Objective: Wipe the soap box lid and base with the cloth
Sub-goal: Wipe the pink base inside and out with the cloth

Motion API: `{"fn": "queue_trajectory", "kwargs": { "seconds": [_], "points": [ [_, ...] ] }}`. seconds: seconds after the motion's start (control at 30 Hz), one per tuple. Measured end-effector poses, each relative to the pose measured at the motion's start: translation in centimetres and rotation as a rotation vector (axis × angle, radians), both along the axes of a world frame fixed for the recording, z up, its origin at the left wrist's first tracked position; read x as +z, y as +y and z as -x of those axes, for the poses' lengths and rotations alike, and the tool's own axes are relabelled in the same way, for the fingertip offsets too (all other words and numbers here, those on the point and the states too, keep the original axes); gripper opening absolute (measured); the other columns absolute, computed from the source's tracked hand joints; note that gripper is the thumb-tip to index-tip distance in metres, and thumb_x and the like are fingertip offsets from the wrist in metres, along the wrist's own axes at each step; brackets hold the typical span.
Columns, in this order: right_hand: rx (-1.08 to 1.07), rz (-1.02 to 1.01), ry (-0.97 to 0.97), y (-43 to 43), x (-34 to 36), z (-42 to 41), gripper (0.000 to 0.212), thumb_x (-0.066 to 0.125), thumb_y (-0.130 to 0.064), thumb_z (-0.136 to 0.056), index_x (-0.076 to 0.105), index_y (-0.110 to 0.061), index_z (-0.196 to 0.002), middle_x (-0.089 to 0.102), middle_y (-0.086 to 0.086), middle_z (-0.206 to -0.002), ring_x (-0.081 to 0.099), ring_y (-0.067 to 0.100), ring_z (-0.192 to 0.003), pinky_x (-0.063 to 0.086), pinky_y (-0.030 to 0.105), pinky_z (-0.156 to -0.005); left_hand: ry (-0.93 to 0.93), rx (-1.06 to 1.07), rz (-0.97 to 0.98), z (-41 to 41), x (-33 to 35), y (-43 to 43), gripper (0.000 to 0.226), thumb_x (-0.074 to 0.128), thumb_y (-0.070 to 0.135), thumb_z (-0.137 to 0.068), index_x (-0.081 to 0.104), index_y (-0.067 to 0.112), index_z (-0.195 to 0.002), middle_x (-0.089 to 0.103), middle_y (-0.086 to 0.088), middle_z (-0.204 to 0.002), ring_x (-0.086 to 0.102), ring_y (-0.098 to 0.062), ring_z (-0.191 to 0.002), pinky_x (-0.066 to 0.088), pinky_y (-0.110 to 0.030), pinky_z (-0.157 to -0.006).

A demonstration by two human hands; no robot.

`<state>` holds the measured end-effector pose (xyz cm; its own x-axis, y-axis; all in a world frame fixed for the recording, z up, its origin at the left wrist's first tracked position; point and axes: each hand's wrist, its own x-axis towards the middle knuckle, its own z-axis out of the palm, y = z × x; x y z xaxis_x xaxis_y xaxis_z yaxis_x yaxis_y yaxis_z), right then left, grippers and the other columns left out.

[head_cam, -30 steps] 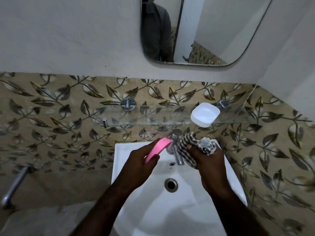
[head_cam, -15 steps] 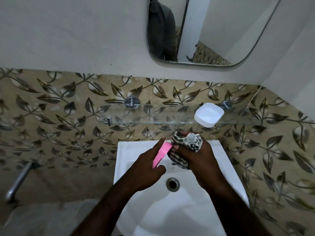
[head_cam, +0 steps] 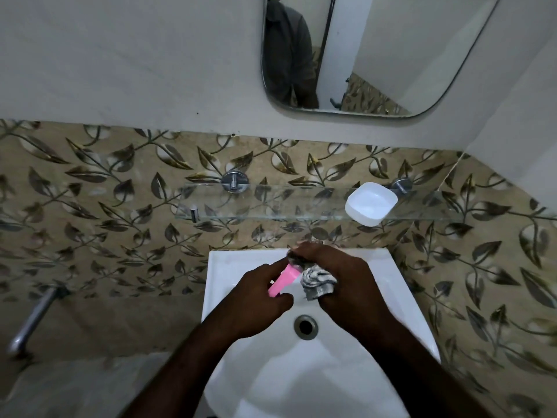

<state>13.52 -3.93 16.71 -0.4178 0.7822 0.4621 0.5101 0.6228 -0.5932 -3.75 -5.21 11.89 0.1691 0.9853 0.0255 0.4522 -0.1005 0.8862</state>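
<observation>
1. The left hand (head_cam: pixel 256 300) pinches the pink lid (head_cam: pixel 283 282) over the sink (head_cam: pixel 388 267).
2. The right hand (head_cam: pixel 346 285) grips the cloth (head_cam: pixel 318 280) against the lid.
3. Beyond the right hand, the base (head_cam: pixel 370 203) sits on a glass shelf (head_cam: pixel 271 203) before leaf-patterned tiles (head_cam: pixel 90 206).

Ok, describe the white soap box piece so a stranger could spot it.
Below the mirror, a glass shelf crosses the leafy tiles. The white soap box piece sits near its right end, open side up; the pink piece is in the left hand.
</observation>
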Motion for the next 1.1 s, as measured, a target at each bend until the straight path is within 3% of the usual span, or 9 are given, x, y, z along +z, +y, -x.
{"fn": "queue_trajectory", "kwargs": {
  "seconds": [0.07,0.23,0.4,0.53,0.63,0.73,0.87,1.0,1.1],
  "points": [
    [0.121,-0.083,-0.051,-0.6,-0.3,0.5,0.050,0.062,0.007,-0.062,0.072,-0.004,-0.110,0.068,0.010,-0.119,0.057,0.010,-0.114,0.040,0.020,-0.104,0.010,0.007,-0.007,0.1,-0.1,0.1,0.032,0.069,0.025,-0.078,0.055,0.050,-0.094,0.066,0.001,-0.098,0.063,-0.012,-0.081,0.053,-0.037,-0.076],
    [-0.070,0.214,0.226,0.4,-0.7,-0.3,0.063,0.060,0.023,-0.069,0.069,-0.027,-0.106,0.071,-0.006,-0.109,0.065,0.005,-0.106,0.048,0.035,-0.101,-0.019,0.035,0.068,-0.2,-0.3,-0.1,0.060,0.065,0.035,-0.071,0.053,0.050,-0.127,0.060,0.012,-0.083,0.052,-0.001,-0.054,0.040,-0.014,-0.052],
    [0.102,-0.105,-0.010,-0.5,-0.9,0.9,0.051,0.063,0.006,-0.065,0.071,-0.013,-0.111,0.068,0.003,-0.119,0.056,0.009,-0.115,0.039,0.022,-0.104,0.048,0.066,0.084,-0.2,-0.4,0.4,0.031,0.074,0.032,-0.077,0.062,0.022,-0.103,0.068,0.002,-0.097,0.065,-0.011,-0.083,0.054,-0.035,-0.077],
    [-0.055,0.196,0.251,0.5,-1.0,-0.4,0.055,0.064,0.013,-0.074,0.066,-0.031,-0.107,0.069,-0.016,-0.109,0.065,0.002,-0.106,0.049,0.028,-0.099,0.012,0.116,0.094,-0.4,-0.2,-0.2,0.036,0.070,0.033,-0.069,0.059,0.035,-0.104,0.062,0.010,-0.076,0.054,0.001,-0.049,0.040,-0.012,-0.047],
    [-0.055,0.103,0.139,-0.1,-1.0,-0.1,0.071,0.066,0.017,-0.068,0.065,-0.039,-0.112,0.064,-0.024,-0.114,0.061,-0.003,-0.112,0.043,0.016,-0.099,0.031,0.111,0.097,-0.4,-0.4,-0.1,0.033,0.072,0.028,-0.073,0.061,0.028,-0.104,0.065,0.008,-0.081,0.057,0.000,-0.056,0.042,-0.011,-0.050],
    [0.060,-0.041,0.082,-0.8,-1.4,0.6,0.060,0.068,0.009,-0.066,0.068,-0.025,-0.116,0.060,-0.018,-0.122,0.053,-0.006,-0.118,0.036,0.012,-0.104,0.035,0.098,0.089,-0.4,-0.4,0.1,0.027,0.076,0.026,-0.074,0.064,0.025,-0.099,0.069,0.003,-0.090,0.065,-0.010,-0.073,0.054,-0.028,-0.066],
    [-0.117,0.204,0.274,0.0,-1.4,-0.1,0.067,0.063,0.018,-0.075,0.063,-0.044,-0.103,0.066,-0.037,-0.099,0.061,-0.015,-0.101,0.047,0.014,-0.092,-0.021,0.121,0.071,-0.5,-0.4,-0.4,0.029,0.071,0.031,-0.068,0.057,0.042,-0.092,0.064,0.007,-0.074,0.055,0.000,-0.050,0.037,-0.010,-0.045],
    [-0.055,0.095,0.151,-1.0,-0.8,0.8,0.064,0.058,0.008,-0.066,0.062,-0.035,-0.114,0.059,-0.029,-0.116,0.054,-0.016,-0.112,0.039,0.009,-0.100,-0.017,0.122,0.081,-0.5,-0.9,0.0,0.033,0.075,0.031,-0.072,0.062,0.030,-0.102,0.066,0.007,-0.084,0.057,-0.001,-0.061,0.040,-0.014,-0.055],
    [-0.044,0.110,0.159,-0.8,-1.1,0.6,0.067,0.060,0.013,-0.067,0.063,-0.039,-0.109,0.062,-0.030,-0.112,0.056,-0.016,-0.109,0.039,0.006,-0.095,-0.040,0.124,0.078,-0.3,-0.9,-0.2,0.033,0.073,0.037,-0.066,0.059,0.038,-0.097,0.066,0.011,-0.082,0.058,0.002,-0.061,0.039,-0.011,-0.053]
  ]
}}
